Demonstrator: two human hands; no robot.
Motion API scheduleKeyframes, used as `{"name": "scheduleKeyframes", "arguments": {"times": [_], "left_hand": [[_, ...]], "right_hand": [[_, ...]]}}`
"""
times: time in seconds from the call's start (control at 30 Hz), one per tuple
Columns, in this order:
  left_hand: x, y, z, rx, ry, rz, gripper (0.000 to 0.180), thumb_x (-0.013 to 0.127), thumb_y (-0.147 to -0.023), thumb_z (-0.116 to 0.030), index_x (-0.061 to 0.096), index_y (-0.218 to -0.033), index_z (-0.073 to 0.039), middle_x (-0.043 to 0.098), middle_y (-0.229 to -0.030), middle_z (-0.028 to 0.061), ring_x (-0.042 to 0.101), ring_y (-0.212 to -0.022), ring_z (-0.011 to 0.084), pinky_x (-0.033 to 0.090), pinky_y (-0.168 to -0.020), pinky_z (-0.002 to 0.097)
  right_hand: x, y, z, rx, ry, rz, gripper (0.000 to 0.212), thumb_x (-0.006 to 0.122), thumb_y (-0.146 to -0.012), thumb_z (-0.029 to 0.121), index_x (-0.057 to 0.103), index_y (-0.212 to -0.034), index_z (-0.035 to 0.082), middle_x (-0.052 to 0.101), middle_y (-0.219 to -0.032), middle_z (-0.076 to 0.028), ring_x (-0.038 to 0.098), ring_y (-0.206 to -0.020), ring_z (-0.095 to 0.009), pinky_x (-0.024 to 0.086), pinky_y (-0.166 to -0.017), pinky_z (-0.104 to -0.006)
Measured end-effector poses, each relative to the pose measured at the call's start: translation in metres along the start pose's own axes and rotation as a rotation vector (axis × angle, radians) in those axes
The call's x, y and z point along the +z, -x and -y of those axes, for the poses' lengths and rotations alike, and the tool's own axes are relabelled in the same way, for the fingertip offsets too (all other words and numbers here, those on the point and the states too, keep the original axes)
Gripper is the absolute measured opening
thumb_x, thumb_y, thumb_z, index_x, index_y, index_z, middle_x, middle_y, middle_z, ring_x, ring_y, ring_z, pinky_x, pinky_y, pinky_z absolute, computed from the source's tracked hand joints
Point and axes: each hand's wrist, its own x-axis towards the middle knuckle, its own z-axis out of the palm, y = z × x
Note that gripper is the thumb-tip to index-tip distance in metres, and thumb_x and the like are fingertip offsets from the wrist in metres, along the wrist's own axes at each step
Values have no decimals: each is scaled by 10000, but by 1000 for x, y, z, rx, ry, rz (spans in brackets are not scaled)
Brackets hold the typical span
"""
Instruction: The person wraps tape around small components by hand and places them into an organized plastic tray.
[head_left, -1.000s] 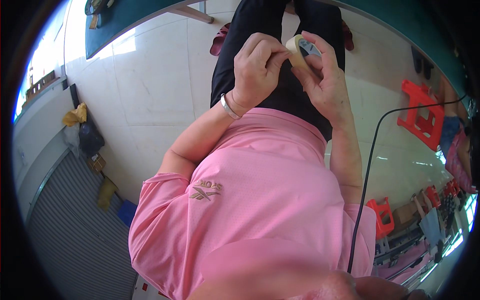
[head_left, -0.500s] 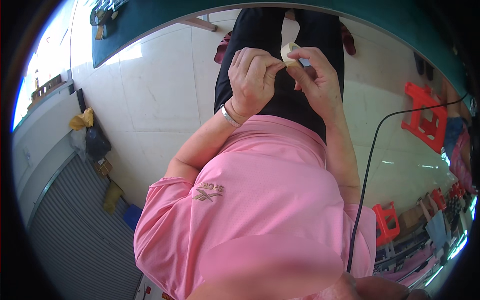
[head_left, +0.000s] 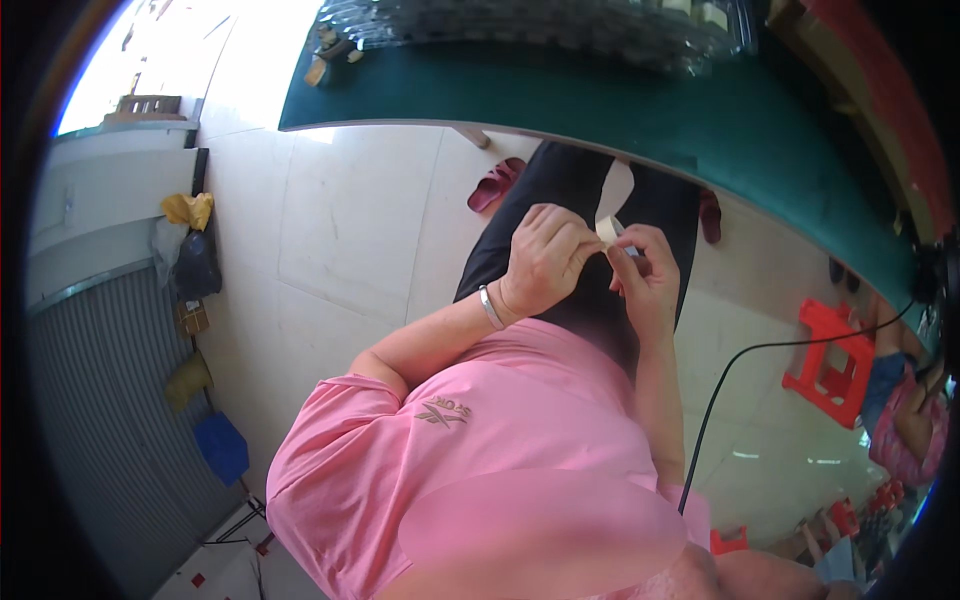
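Above my lap, my right hand (head_left: 650,272) holds a small roll of cream-coloured tape (head_left: 608,229) between thumb and fingers. Close beside it, my left hand (head_left: 548,258) is closed in a pinch at the roll's near side, where the tape's end seems to be. My two thumbs almost meet there, and the fingertips partly hide the tape. A pale bracelet (head_left: 490,308) circles my left wrist.
A green table (head_left: 560,105) stretches across the front, with clear plastic packs (head_left: 560,28) piled on it. A black cable (head_left: 722,385) hangs at the right, near a red stool (head_left: 832,362) and another person (head_left: 905,425). Bags (head_left: 195,265) lie by the left wall.
My view has tilted up, so more of the tabletop and its plastic packs shows. My hands appear lower in the picture, still together at the tape roll.
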Motion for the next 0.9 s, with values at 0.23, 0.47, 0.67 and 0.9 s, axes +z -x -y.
{"name": "scheduleKeyframes", "arguments": {"times": [0.23,0.47,0.67,0.9], "left_hand": [[-50,-48,-8,102,-122,-148,178,761,-707,19,656,-843,-27,631,-823,104,618,-752,273,498,-675,351],[-170,-196,29,80,-361,-289,156,668,-860,-88,717,-1000,-41,694,-1009,77,643,-935,257,502,-818,329],[-203,-286,149,151,-395,-155,201,654,-845,-167,697,-901,20,667,-808,164,637,-706,257,501,-667,380],[-160,-341,186,533,-968,442,280,683,-839,-311,721,-913,-43,676,-949,184,659,-890,262,494,-839,429]], "right_hand": [[-5,5,18,17,24,-27,96,668,-914,98,607,-896,26,551,-1016,-36,498,-555,-51,396,-478,-185],[-15,16,21,97,7,-5,100,661,-921,96,595,-888,29,545,-1017,-20,511,-543,-56,379,-469,-181],[-15,25,9,159,-3,30,105,670,-908,82,590,-874,23,544,-1000,-12,509,-529,-55,389,-459,-186],[-17,33,15,159,8,9,80,667,-899,53,597,-873,24,541,-975,-12,514,-524,-55,396,-460,-187]]}}
